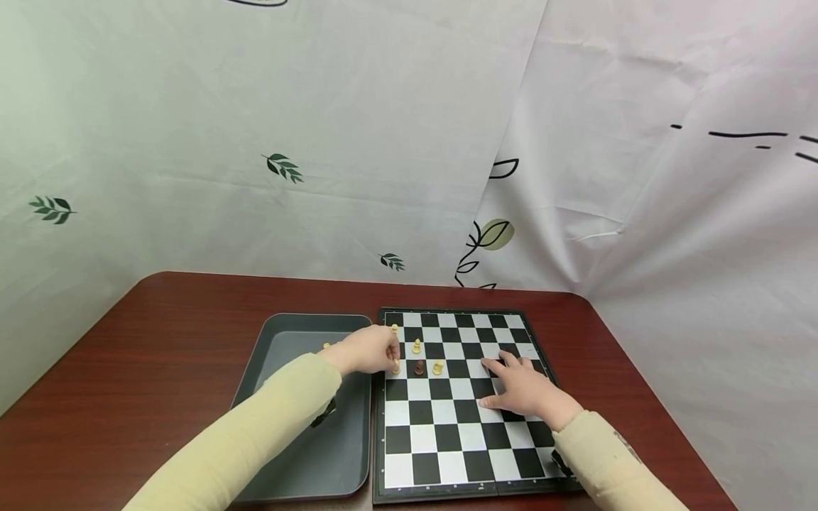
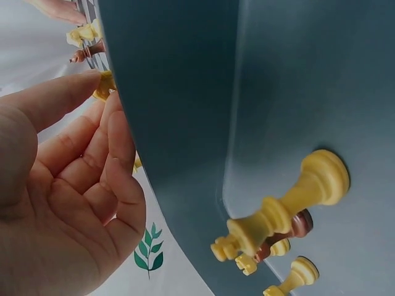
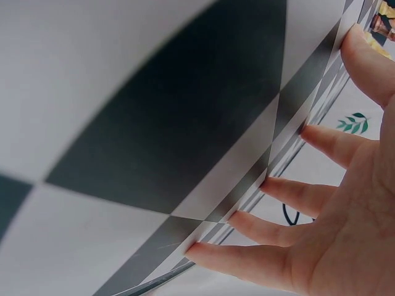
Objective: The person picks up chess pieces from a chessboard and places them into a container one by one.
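My left hand [image 1: 368,349] reaches over the tray's right rim and pinches a yellow chess piece [image 1: 396,366] between thumb and fingers, at the left edge of the chessboard [image 1: 423,438]. Most of that piece hides behind the fingertips. To its right stand a brown chess piece [image 1: 419,367] and a yellow knight [image 2: 85,33]. A yellow pawn [image 1: 417,346] stands farther back, with another yellow piece [image 1: 394,328] near the far left corner. With fingers spread, my right hand [image 1: 527,389] rests its fingertips on the board's right side.
Left of the board lies a grey tray [image 1: 319,461]. Inside it the left wrist view shows a yellow king [image 2: 274,213], a partly hidden brown piece [image 2: 302,223] and smaller yellow pieces [image 2: 302,271]. A patterned white cloth [image 1: 383,142] hangs behind the reddish-brown table [image 1: 160,355].
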`<action>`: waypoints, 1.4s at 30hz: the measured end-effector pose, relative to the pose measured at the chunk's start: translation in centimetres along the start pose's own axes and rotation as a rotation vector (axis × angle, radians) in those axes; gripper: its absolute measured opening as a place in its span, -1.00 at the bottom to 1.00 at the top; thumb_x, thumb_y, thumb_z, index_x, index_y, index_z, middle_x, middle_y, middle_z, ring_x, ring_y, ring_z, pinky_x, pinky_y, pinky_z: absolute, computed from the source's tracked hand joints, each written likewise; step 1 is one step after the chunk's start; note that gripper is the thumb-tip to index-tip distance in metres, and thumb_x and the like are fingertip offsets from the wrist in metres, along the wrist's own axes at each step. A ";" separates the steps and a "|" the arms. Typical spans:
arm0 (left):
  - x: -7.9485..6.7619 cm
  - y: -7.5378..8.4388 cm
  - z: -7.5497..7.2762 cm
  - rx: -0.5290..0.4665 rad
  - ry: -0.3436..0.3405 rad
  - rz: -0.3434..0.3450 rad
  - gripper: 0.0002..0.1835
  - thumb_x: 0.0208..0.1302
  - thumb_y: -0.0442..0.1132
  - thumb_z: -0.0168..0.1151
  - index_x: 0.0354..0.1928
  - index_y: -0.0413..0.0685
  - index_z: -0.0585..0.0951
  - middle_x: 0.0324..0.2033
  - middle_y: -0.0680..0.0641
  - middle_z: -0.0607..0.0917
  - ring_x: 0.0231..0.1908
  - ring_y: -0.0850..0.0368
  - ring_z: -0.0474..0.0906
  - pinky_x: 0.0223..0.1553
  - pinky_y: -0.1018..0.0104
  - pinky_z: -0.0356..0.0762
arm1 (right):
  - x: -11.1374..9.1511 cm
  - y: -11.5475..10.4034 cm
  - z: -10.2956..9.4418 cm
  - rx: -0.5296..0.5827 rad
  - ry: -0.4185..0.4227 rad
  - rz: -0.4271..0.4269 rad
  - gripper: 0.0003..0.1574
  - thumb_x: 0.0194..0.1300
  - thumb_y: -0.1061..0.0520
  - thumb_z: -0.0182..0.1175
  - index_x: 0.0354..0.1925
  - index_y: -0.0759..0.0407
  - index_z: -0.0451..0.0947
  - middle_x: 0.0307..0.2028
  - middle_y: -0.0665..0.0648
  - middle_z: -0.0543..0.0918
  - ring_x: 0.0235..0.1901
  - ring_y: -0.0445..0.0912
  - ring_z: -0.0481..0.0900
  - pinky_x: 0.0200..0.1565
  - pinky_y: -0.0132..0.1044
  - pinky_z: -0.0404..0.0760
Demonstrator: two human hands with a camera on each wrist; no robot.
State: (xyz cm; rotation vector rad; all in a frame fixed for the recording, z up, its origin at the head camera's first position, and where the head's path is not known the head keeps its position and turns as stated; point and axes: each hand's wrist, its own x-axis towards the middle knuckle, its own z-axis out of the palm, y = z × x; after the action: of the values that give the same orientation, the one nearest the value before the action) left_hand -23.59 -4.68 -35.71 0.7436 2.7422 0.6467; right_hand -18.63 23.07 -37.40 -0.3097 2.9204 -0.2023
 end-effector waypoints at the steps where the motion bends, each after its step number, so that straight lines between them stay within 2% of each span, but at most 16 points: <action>1: 0.0 0.0 0.0 -0.003 0.003 0.003 -0.82 0.11 -0.32 0.33 -0.59 -0.03 0.58 -0.70 0.11 0.47 -0.64 0.24 0.30 -0.52 0.37 0.27 | 0.0 0.0 0.0 0.001 -0.001 0.001 -0.09 0.00 -0.22 0.39 0.25 0.13 0.39 0.27 0.38 0.30 0.18 0.37 0.28 0.01 0.25 0.42; 10: -0.2 0.2 -0.7 -0.016 0.001 0.063 -0.89 0.11 -0.34 0.31 -0.53 -0.07 0.61 -0.73 0.12 0.41 -0.65 0.26 0.26 -0.51 0.41 0.24 | 0.0 -0.1 -0.1 0.013 0.000 0.004 -0.08 0.00 -0.21 0.39 0.25 0.14 0.39 0.27 0.39 0.30 0.19 0.38 0.27 0.02 0.25 0.41; 17: -0.6 0.0 -0.7 -0.022 0.004 0.058 -0.89 0.13 -0.32 0.31 -0.51 -0.05 0.60 -0.63 0.10 0.47 -0.60 0.25 0.32 -0.48 0.39 0.28 | 0.0 0.0 0.0 0.011 -0.001 0.004 -0.09 0.01 -0.20 0.39 0.25 0.14 0.39 0.27 0.39 0.29 0.19 0.38 0.27 0.01 0.26 0.41; 25: -1.1 -0.4 -0.6 -0.017 0.022 0.098 -0.88 0.13 -0.31 0.31 -0.53 -0.03 0.60 -0.62 0.12 0.50 -0.59 0.26 0.35 -0.47 0.39 0.32 | 0.1 0.0 0.1 0.004 -0.001 0.002 -0.09 0.01 -0.21 0.39 0.25 0.14 0.39 0.27 0.40 0.30 0.18 0.38 0.28 0.01 0.25 0.42; 32: -1.8 -0.1 -0.9 -0.037 0.025 0.096 -0.86 0.13 -0.30 0.31 -0.55 -0.01 0.59 -0.65 0.13 0.47 -0.61 0.27 0.32 -0.48 0.39 0.30 | 0.1 0.0 0.0 0.000 -0.002 -0.008 -0.09 0.00 -0.21 0.39 0.25 0.14 0.39 0.26 0.40 0.30 0.17 0.39 0.28 0.00 0.25 0.42; 42: -3.0 -0.2 -1.3 -0.045 0.021 0.073 -0.92 0.16 -0.31 0.29 -0.47 -0.03 0.62 -0.60 0.12 0.52 -0.56 0.26 0.37 -0.43 0.37 0.36 | -0.1 -0.1 -0.1 0.012 -0.002 0.001 -0.08 0.00 -0.22 0.39 0.26 0.14 0.39 0.27 0.40 0.30 0.19 0.37 0.27 0.02 0.25 0.42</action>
State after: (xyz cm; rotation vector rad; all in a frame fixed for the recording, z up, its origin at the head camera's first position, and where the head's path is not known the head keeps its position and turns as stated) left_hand -21.61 -6.89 -34.35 0.8352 2.7212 0.7326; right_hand -18.56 22.99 -37.27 -0.3062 2.9164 -0.2189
